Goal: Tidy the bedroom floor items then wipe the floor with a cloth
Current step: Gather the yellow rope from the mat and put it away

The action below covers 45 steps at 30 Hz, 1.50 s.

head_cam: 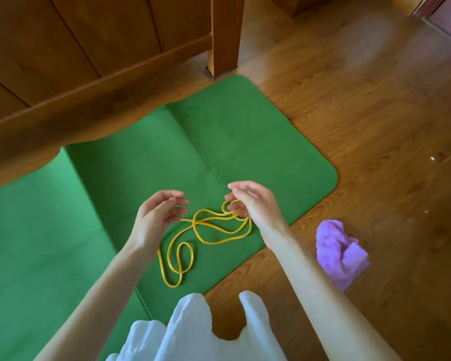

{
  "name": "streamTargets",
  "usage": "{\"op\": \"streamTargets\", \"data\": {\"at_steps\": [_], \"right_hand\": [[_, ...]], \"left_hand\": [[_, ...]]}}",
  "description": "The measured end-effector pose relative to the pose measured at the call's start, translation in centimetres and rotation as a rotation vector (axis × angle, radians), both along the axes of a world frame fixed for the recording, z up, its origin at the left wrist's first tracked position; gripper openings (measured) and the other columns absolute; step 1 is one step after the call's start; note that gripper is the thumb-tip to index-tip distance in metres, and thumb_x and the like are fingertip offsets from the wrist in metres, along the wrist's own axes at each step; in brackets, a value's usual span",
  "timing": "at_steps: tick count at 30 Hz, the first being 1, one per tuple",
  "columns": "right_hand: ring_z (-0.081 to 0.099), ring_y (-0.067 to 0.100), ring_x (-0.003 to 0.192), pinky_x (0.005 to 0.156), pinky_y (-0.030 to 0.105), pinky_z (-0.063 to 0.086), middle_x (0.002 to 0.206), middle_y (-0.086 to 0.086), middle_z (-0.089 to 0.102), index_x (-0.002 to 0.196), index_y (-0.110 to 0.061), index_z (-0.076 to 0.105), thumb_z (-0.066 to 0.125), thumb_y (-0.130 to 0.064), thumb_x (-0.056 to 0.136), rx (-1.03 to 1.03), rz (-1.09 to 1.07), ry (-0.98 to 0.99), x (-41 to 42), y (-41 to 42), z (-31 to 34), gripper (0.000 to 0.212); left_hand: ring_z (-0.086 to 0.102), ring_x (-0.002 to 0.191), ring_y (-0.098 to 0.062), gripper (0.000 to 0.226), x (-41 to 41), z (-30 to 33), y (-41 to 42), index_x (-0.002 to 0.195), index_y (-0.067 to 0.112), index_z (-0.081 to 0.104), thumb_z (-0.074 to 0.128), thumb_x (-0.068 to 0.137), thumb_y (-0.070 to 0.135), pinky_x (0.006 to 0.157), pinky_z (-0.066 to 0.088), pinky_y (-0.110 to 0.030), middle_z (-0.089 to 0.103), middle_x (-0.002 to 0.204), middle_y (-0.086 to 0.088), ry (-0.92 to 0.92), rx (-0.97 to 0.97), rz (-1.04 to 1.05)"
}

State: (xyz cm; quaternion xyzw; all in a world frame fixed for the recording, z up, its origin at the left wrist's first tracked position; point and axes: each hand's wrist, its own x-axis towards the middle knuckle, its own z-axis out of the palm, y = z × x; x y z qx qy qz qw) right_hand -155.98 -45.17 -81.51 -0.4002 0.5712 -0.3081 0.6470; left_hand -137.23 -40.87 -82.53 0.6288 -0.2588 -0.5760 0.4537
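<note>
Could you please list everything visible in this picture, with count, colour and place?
cord: one, yellow, looped loosely on the mat
mat: one, green, flat on the floor beside the bed frame
cloth: one, purple, crumpled on the floor right of the mat
bed frame: one, brown wood, top left
floor: brown wood boards
garment: white, bottom edge
left hand: open, above the cord
right hand: fingers hooked in the cord's loops

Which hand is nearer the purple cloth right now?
Right. The right hand is over the green mat with rope loops on its fingers, up and left of the cloth. The left hand is farther left, beyond the rope.
</note>
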Motion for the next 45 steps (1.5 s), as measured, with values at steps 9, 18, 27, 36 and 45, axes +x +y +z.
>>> {"op": "streamTargets", "data": {"at_steps": [9, 18, 27, 36, 45], "right_hand": [[0.061, 0.011, 0.066, 0.068, 0.027, 0.050, 0.084, 0.000, 0.065, 0.092, -0.028, 0.058, 0.056, -0.012, 0.090, -0.153, 0.377, 0.190, 0.4, -1.7, -12.1, 0.017], [0.064, 0.015, 0.081, 0.075, 0.028, 0.049, 0.092, 0.000, 0.067, 0.106, -0.020, 0.062, 0.059, -0.021, 0.088, -0.190, 0.560, 0.411, 4.5, -0.5, -19.5, 0.018], [0.061, 0.012, 0.076, 0.076, 0.026, 0.051, 0.092, -0.002, 0.064, 0.109, -0.013, 0.061, 0.061, -0.017, 0.087, -0.402, 0.588, 0.559, 6.4, 3.0, -23.5, 0.022], [0.052, 0.014, 0.114, 0.097, 0.023, 0.040, 0.125, 0.000, 0.057, 0.126, -0.012, 0.054, 0.063, -0.011, 0.086, -0.733, 0.750, 0.549, 7.1, 4.3, -24.6, 0.040], [0.039, 0.021, 0.132, 0.109, 0.030, 0.030, 0.145, 0.005, 0.041, 0.138, -0.012, 0.043, 0.062, -0.005, 0.085, -0.907, 0.871, 0.696, 8.3, 4.5, -25.0, 0.056]], "left_hand": [[0.059, 0.058, 0.002, 0.026, 1.2, -11.2, -2.0, 0.085, 0.013, 0.059, 0.041, 0.095, -0.003, 0.058, 0.043, -0.008, 0.064, 0.078, -0.002, -0.330, -0.009, -0.380], [0.057, 0.084, -0.015, 0.012, 3.1, -20.0, 0.2, 0.096, 0.016, 0.062, 0.055, 0.089, 0.009, 0.071, 0.039, -0.022, 0.063, 0.094, 0.001, -0.773, -0.016, -0.426], [0.028, 0.128, -0.027, 0.086, 4.4, -25.0, 5.3, 0.138, 0.009, 0.028, 0.062, 0.076, 0.059, 0.105, 0.026, -0.040, 0.032, 0.138, -0.007, -1.201, 0.250, -0.320], [0.039, 0.119, -0.027, 0.066, 5.4, -25.9, 7.0, 0.132, 0.006, 0.038, 0.069, 0.080, 0.033, 0.102, 0.029, -0.031, 0.044, 0.126, -0.011, -1.112, 0.196, -0.262], [0.055, 0.086, -0.023, 0.018, 6.0, -25.3, 7.4, 0.106, 0.011, 0.056, 0.053, 0.090, 0.019, 0.070, 0.043, -0.029, 0.054, 0.097, -0.003, -1.179, 0.078, -0.370]]}}
